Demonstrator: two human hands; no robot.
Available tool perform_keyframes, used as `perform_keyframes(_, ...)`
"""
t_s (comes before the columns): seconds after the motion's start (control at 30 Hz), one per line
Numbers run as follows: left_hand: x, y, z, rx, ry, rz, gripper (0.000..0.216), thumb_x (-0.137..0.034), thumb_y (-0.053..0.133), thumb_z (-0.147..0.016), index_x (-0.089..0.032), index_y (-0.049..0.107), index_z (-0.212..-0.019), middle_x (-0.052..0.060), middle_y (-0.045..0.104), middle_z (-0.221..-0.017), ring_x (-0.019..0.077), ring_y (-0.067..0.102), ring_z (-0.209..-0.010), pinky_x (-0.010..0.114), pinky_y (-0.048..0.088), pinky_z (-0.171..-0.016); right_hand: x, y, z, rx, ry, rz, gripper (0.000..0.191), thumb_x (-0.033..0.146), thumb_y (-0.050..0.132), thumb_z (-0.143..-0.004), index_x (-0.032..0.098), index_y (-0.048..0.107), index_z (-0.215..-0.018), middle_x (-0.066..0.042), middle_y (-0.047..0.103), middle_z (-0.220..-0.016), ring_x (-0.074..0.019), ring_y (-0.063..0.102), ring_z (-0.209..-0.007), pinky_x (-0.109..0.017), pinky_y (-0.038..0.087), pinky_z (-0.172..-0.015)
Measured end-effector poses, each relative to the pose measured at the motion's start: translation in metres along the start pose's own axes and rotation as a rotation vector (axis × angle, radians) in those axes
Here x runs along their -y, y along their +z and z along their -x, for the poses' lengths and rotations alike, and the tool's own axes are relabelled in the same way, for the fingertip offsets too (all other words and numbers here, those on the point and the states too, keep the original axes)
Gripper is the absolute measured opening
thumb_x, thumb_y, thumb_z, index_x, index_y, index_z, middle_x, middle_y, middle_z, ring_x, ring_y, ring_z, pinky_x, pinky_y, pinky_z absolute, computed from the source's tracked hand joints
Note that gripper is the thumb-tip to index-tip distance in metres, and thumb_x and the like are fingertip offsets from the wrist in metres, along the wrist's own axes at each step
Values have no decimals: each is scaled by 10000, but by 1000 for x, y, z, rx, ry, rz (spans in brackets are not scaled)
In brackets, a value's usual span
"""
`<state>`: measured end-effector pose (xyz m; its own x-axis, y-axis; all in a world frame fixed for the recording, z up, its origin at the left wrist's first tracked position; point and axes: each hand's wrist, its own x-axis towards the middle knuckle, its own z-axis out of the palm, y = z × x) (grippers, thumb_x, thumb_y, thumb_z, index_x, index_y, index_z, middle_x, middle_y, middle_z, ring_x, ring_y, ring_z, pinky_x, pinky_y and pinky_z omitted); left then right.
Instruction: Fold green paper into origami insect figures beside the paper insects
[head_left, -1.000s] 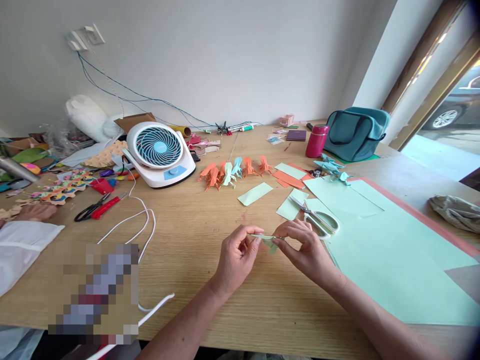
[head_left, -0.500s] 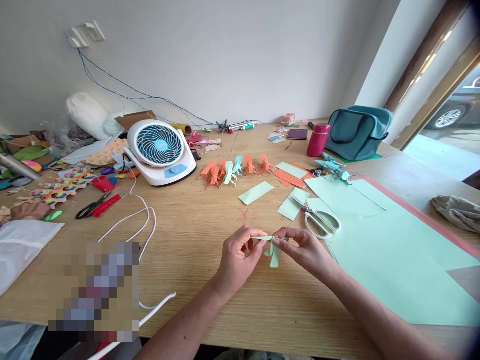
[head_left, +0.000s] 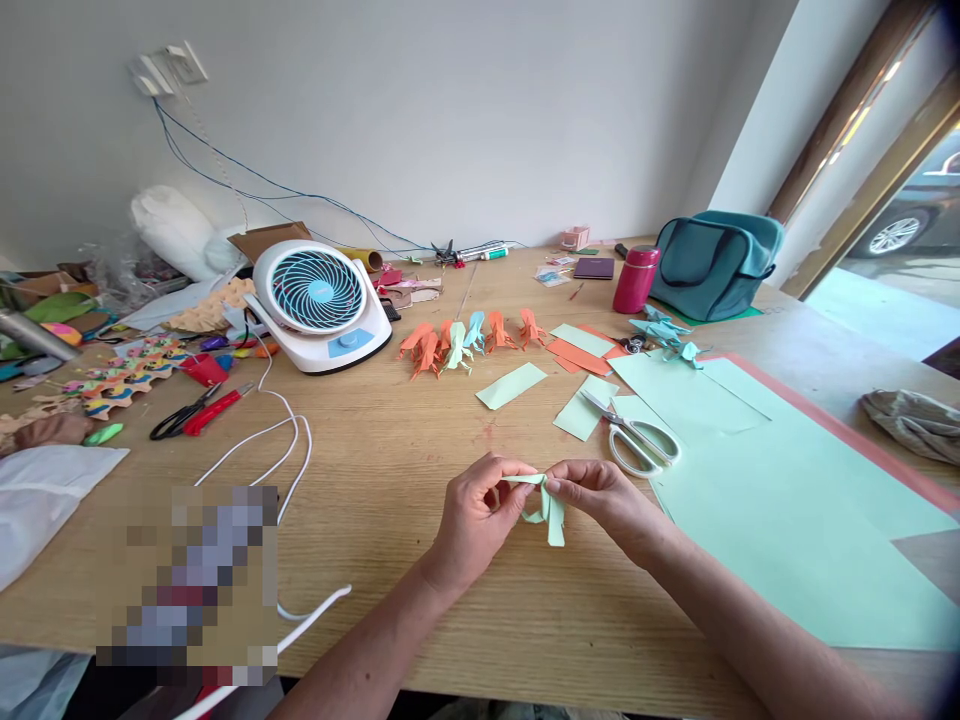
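Observation:
Between my two hands, above the front of the wooden table, is a folded pale green paper piece [head_left: 553, 520] with strips hanging down. My left hand [head_left: 480, 510] pinches its left end between thumb and fingers. My right hand [head_left: 600, 498] pinches it near the middle, fingertips close to those of the left. White-handled scissors [head_left: 643, 446] lie open just beyond my right hand, partly on pale green paper slips [head_left: 581, 415]. Another green slip [head_left: 512, 386] rests farther back. Behind it stand several folded paper figures in orange, green and blue, among them a green one [head_left: 458, 345].
Large pale green sheets [head_left: 810, 540] cover the right side. A pink flask [head_left: 636, 280] and a teal bag [head_left: 716, 268] stand at the back right. At the left are a white fan [head_left: 319, 305], its white cable [head_left: 306, 450], red-handled pliers [head_left: 214, 412] and craft clutter.
The hanging strip of the green paper has swung slightly to the right and lower. My right hand has shifted a little, while both hands keep their pinch.

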<state>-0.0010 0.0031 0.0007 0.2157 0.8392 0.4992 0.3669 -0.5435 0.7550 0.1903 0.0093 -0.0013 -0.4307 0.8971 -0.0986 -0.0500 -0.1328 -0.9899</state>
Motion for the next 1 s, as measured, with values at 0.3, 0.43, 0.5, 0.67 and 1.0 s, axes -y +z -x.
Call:
perform_keyframes(0.3, 0, -1, -1, 42, -67, 63, 131, -129, 584, -868, -176, 695, -921, 15, 684, -796, 76, 528, -577, 177, 404, -505, -3, 0, -1, 14, 20, -25, 427, 631, 680, -778, 209, 737, -816, -32, 680, -752, -207, 596, -793, -338, 458, -818)
perform_keyframes(0.43, 2, -1, 1, 57, -56, 56, 156, -132, 548, -891, -179, 689, -939, 18, 675, -813, 84, 534, -597, 186, 399, -507, -1, 2, 0, -18, -5, 44, 395, 588, 661, -815, 196, 707, -804, -10, 649, -720, -170, 556, -721, -297, 432, -731)
perform_keyframes(0.5, 3, -1, 2, 51, -29, 31, 167, -123, 534, -895, -182, 686, -933, 19, 669, -813, 87, 533, -602, 192, 385, -502, 0, 4, 1, -58, -47, 137, 367, 557, 646, -841, 195, 702, -818, -6, 650, -727, -162, 546, -706, -290, 422, -707)
perform_keyframes(0.67, 4, -1, 4, 12, 74, -55, 212, -81, 559, -864, -198, 680, -993, 20, 674, -859, 88, 526, -624, 201, 392, -536, 1, 5, 3, -105, -108, 253, 327, 512, 627, -874, 197, 701, -824, -16, 669, -771, -176, 563, -746, -300, 425, -727)
perform_keyframes(1.0, -3, 2, 2, 6, -62, 1, 94, -167, 613, -855, -172, 685, -915, 13, 682, -789, 71, 504, -547, 190, 411, -514, -4, 4, 1, 77, 44, -212, 351, 502, 679, -847, 162, 713, -765, -31, 674, -739, -161, 560, -743, -290, 407, -750)
